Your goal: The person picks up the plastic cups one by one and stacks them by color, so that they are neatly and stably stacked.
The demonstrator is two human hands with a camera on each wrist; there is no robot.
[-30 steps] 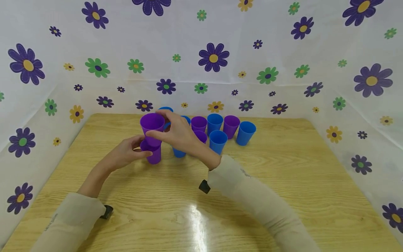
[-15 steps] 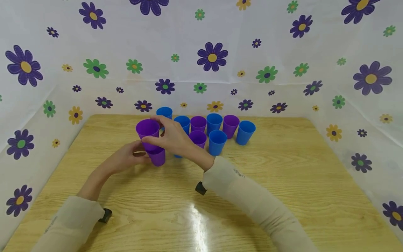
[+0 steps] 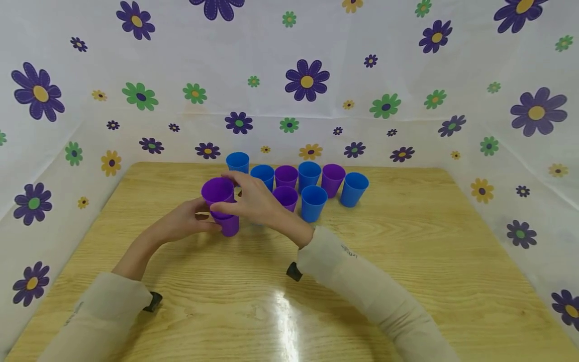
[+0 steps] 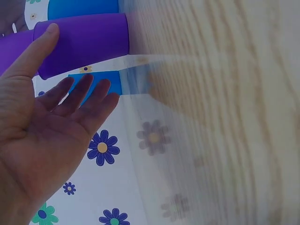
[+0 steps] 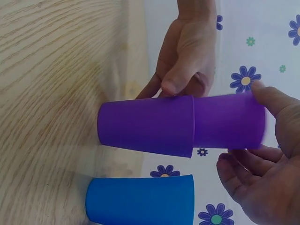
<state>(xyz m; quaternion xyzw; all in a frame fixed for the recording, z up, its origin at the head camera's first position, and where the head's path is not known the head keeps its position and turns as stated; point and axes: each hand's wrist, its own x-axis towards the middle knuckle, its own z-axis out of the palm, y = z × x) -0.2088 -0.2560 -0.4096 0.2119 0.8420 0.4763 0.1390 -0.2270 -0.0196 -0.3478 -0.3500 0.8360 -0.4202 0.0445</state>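
The right hand (image 3: 255,202) has its fingers pinching the upper purple cup (image 3: 217,190) near the rim, its lower part sunk inside the lower purple cup (image 3: 229,226), which stands on the bench (image 3: 235,311). The left hand (image 3: 183,221) rests its thumb against that one, other fingers spread. The right sleeve (image 3: 362,281) carries small dark writing (image 3: 349,251), too blurred for me to read.

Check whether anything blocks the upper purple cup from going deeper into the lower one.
Nothing visible does: the upper purple cup, held by the right hand, sits partly inside the lower purple cup. The left hand is outside its wall; its interior is hidden.
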